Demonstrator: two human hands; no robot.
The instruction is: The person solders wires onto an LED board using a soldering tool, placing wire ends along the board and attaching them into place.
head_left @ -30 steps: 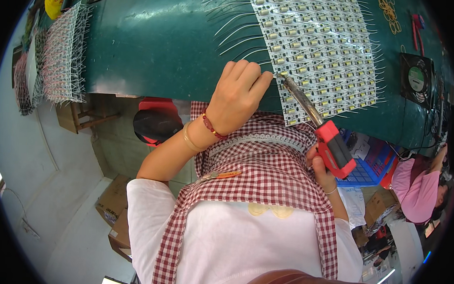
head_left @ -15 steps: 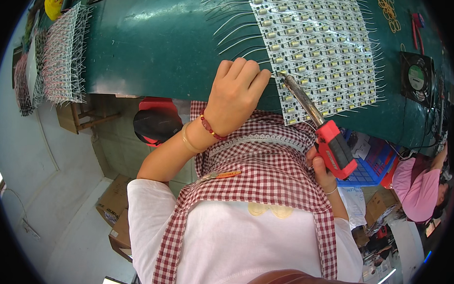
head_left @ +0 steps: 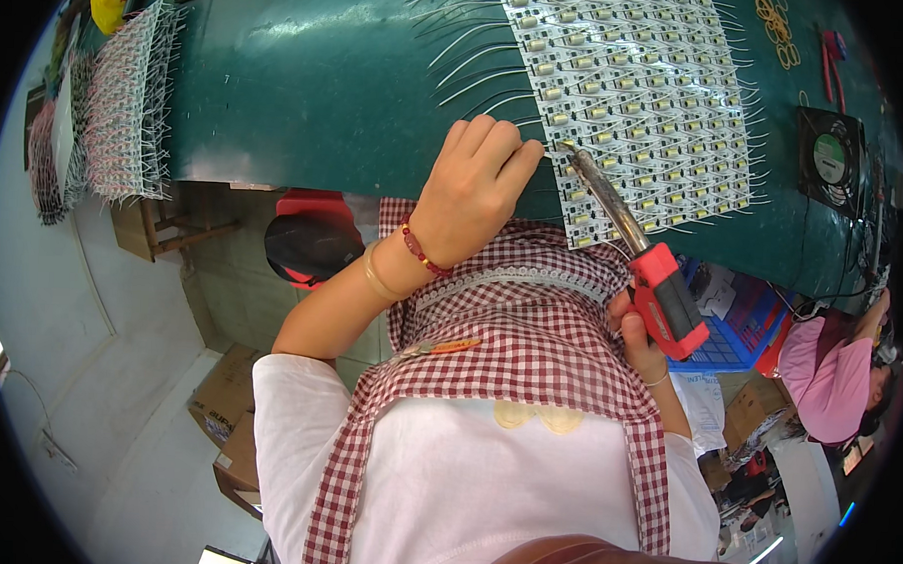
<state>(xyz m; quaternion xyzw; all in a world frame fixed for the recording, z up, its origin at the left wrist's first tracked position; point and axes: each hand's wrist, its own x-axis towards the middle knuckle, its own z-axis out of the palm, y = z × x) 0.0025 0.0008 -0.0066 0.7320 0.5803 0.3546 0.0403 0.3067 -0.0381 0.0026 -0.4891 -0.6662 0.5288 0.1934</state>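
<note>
A white panel of small circuit boards (head_left: 637,100), set with rows of yellowish components, lies on the green table. Thin wires (head_left: 479,66) stick out from its left edge. My left hand (head_left: 480,189) is closed at that edge, fingertips pinched on a thin white wire, mostly hidden by the fingers. Held from below on the right, a red and black soldering iron (head_left: 668,300) slants up and leftward. Its tip rests at the panel's left edge, close beside my left fingertips. My right hand (head_left: 643,338) is wrapped round the handle, partly hidden behind it.
Wired boards (head_left: 130,102) are stacked at the table's left end. To the right are a black fan (head_left: 831,161), red-handled pliers (head_left: 832,67) and rubber bands (head_left: 774,30). A blue crate (head_left: 733,337) stands below the table edge. Another person in pink (head_left: 816,379) sits at far right.
</note>
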